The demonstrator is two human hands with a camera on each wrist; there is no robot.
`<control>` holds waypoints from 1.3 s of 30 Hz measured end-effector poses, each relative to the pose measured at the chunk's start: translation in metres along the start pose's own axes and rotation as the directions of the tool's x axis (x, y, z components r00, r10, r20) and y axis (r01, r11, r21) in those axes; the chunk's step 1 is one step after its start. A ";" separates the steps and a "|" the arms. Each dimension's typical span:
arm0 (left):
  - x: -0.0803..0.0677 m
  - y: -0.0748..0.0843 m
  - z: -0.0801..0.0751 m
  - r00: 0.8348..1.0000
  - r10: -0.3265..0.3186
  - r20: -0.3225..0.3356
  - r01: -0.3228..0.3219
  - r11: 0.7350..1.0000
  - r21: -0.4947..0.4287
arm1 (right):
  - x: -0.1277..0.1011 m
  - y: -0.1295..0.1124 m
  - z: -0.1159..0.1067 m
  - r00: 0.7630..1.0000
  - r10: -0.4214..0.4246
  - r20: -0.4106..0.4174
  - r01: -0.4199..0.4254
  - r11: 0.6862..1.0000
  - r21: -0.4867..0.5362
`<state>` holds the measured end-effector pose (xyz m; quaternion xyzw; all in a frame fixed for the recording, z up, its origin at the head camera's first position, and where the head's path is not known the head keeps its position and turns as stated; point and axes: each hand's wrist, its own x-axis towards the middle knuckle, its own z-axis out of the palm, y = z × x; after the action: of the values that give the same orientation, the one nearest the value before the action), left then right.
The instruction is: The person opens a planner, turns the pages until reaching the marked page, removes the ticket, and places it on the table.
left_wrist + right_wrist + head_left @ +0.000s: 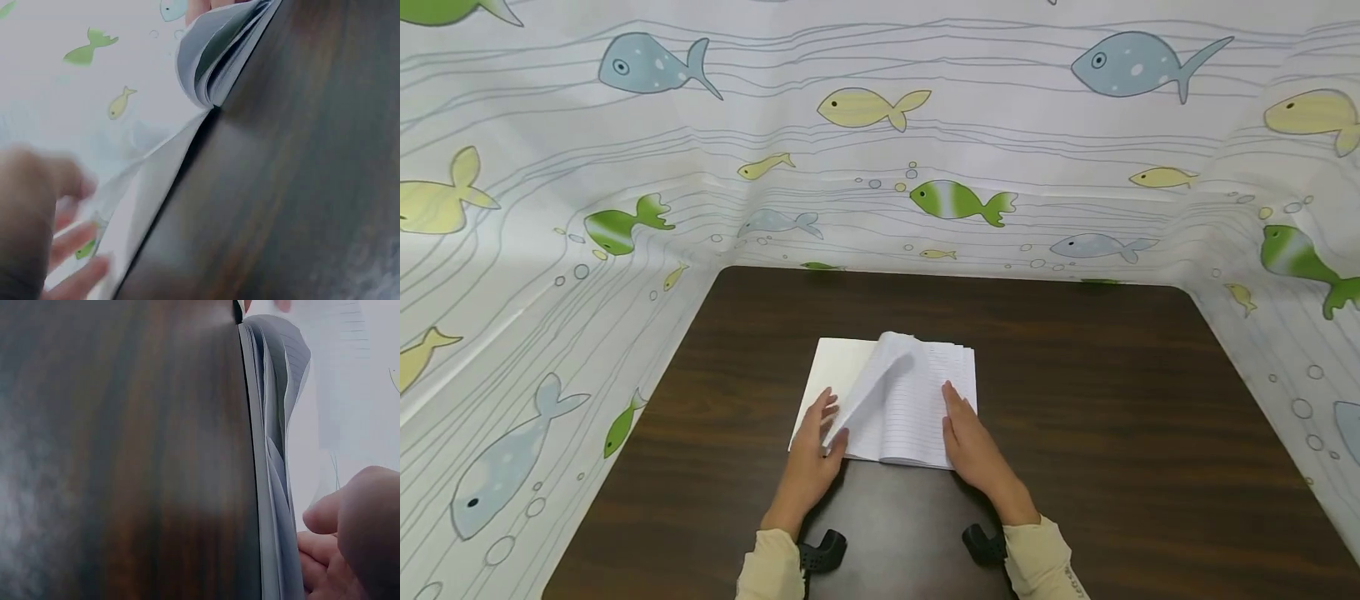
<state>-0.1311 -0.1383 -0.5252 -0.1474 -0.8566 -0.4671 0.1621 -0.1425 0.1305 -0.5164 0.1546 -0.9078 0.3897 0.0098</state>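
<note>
An open notebook (917, 425) with ruled pages lies on the table, its spine pointing away from me. One loose page (874, 385) stands raised and bends over toward the left side, partly covering the pale left-hand side (838, 358). My left hand (808, 471) is at the left side, thumb and fingers spread apart around the lower corner of the raised page; it is blurred in the left wrist view. Flat along the right-hand pages, my right hand (977, 446) rests with its fingers extended. The curved stack of page edges (275, 425) shows beside it in the right wrist view.
The dark wood-grain table (1112, 417) extends around the notebook. White sheeting with printed fish (880, 225) rises at the back and both sides. Black wrist mounts (825, 552) sit at both cuffs, over the table's front.
</note>
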 end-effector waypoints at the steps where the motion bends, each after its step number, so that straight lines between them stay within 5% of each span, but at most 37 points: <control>1: 0.000 -0.001 0.000 0.999 -0.010 -0.042 0.011 0.999 0.037 | 0.000 0.000 0.000 1.000 -0.002 -0.003 0.002 1.000 0.001; 6: 0.002 -0.001 -0.001 0.972 -0.114 -0.206 0.161 0.960 0.230 | 0.000 0.001 -0.001 1.000 -0.002 -0.004 0.002 1.000 0.011; 9: 0.004 0.000 0.003 0.972 -0.090 -0.218 0.150 0.949 0.276 | 0.000 0.002 -0.002 1.000 0.006 -0.001 -0.006 1.000 0.003; 13: 0.006 0.004 0.018 0.995 0.025 -0.100 0.002 0.965 0.263 | -0.001 0.001 -0.003 1.000 0.023 0.006 -0.023 1.000 -0.013; 16: 0.007 0.012 0.031 0.993 0.104 0.054 -0.114 0.964 0.240 | -0.004 0.002 -0.001 0.999 0.040 0.014 -0.039 0.999 -0.035; 20: 0.005 0.021 0.043 0.945 0.152 0.288 -0.246 0.914 0.323 | -0.007 0.002 0.000 0.999 0.018 -0.031 -0.021 0.996 -0.084; 23: 0.003 0.023 0.047 0.908 0.137 0.396 -0.305 0.864 0.401 | -0.007 0.000 0.000 0.993 -0.046 -0.111 0.029 0.988 -0.154; 29: 0.002 0.023 0.048 0.892 0.096 0.441 -0.316 0.830 0.459 | -0.007 -0.007 -0.005 0.978 -0.094 -0.185 0.044 0.965 -0.260; 39: 0.002 0.022 0.050 0.885 0.085 0.458 -0.312 0.839 0.447 | -0.007 -0.006 -0.002 0.995 0.064 -0.080 -0.084 0.952 -0.294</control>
<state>-0.1306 -0.0842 -0.5335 -0.2865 -0.9427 -0.1618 0.0556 -0.1348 0.1297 -0.5120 0.1036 -0.9604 0.2539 0.0499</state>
